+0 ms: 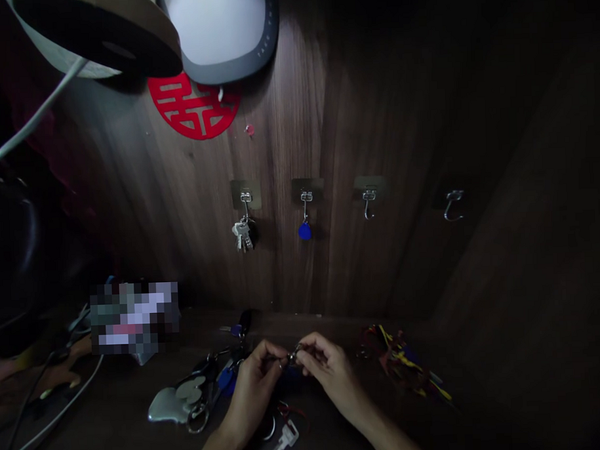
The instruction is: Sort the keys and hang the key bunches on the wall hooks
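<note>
My left hand (259, 377) and my right hand (324, 365) meet low in the middle of the head view. Between their pinched fingertips is a small metal key ring (291, 358), its details too dark to make out. Left of my hands lies a pile of keys and fobs, with a blue fob (226, 378), a silvery rounded tag (167, 405) and a split ring (197, 419). A loose silver key (285, 441) with a red cord lies below, between my forearms. Right of my right hand sits a tangle of red and yellow cords (406, 362).
Metal hooks line the wooden wall: a bunch of keys (242, 235) hangs on one, a blue tag (305, 231) on the second, while a third hook (369, 206) and a far right hook (453, 206) hold nothing. A lamp (224, 37) and white cables (65, 410) are at left.
</note>
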### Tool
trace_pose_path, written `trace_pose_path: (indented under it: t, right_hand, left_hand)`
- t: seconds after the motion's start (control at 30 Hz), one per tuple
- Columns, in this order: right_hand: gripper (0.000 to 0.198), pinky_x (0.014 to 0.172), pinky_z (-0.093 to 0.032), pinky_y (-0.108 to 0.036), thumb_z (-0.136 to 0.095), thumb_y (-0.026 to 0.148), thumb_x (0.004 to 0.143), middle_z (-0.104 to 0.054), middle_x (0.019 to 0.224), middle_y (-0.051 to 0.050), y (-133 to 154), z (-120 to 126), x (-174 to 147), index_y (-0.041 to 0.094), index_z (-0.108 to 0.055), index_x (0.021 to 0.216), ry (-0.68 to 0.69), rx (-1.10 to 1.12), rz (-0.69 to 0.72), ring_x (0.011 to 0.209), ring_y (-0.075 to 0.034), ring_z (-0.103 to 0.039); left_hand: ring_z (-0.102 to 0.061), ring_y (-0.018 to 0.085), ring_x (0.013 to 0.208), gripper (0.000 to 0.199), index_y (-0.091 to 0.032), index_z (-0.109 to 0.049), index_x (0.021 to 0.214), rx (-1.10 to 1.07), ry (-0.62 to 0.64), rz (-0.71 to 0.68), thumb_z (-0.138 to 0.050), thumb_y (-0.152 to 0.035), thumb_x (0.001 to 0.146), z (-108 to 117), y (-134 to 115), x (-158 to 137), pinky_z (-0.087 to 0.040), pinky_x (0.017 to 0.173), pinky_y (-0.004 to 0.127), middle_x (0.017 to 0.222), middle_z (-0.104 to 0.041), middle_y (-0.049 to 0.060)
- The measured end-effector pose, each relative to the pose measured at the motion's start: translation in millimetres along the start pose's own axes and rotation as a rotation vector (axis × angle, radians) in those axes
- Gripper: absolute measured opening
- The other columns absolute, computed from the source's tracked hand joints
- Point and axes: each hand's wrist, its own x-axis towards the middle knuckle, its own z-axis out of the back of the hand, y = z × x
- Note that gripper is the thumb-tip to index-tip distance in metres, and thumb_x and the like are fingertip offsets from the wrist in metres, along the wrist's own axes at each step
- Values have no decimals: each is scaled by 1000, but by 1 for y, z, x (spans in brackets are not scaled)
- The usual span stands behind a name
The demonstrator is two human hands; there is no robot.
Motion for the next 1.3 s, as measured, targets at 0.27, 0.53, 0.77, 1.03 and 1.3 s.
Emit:
trace_pose_path:
  t: [0.27, 0.53, 0.77, 1.03, 1.3]
  right_hand:
    - [32, 63, -47, -24, -58, 51, 80, -65, 72, -1, 9, 4, -1, 19, -64, 76, -75, -37, 72, 69, -17, -61]
    - [30, 56, -43, -24, -49, 50, 86, -56, 54, 3, 63, 40, 41, 21, -54, 80, -250, -57, 199, 54, -14, -55]
    - [34, 52, -42, -23, -46, 39, 87, -45, 58, 6, 118, 42, 88, 18, -65, 104, -338, -49, 369, 53, -10, -47]
    - [38, 45, -46, -21, -56, 32, 79, -58, 66, 5, 147, 31, 122, 19, -51, 114, -362, 116, 440, 53, -10, -54]
    - [27, 40, -44, -19, -58, 34, 77, -60, 56, 8, 135, 27, 131, 21, -45, 97, -400, 142, 410, 44, -9, -55]
  left_hand:
    - [-64, 19, 78, 12, -20, -64, 81, 116, 15, -51, -56, -29, 82, 3, -2, -2, -49, 73, 25, 79, -68, 2]
    - [-65, 20, 83, 16, -24, -65, 87, 315, -75, -128, -51, -30, 85, 13, 0, 0, -50, 76, 27, 85, -70, 2]
    - [-65, 20, 87, 18, -23, -62, 92, 362, -59, -110, -46, -31, 87, 18, 3, 1, -49, 80, 28, 90, -70, 2]
    - [-65, 21, 87, 19, -23, -63, 92, 356, -102, -105, -47, -31, 86, 22, -2, 2, -50, 79, 30, 90, -71, 2]
    - [-65, 20, 88, 18, -23, -63, 92, 360, -92, -114, -47, -29, 86, 22, 1, 1, -50, 80, 30, 90, -71, 3]
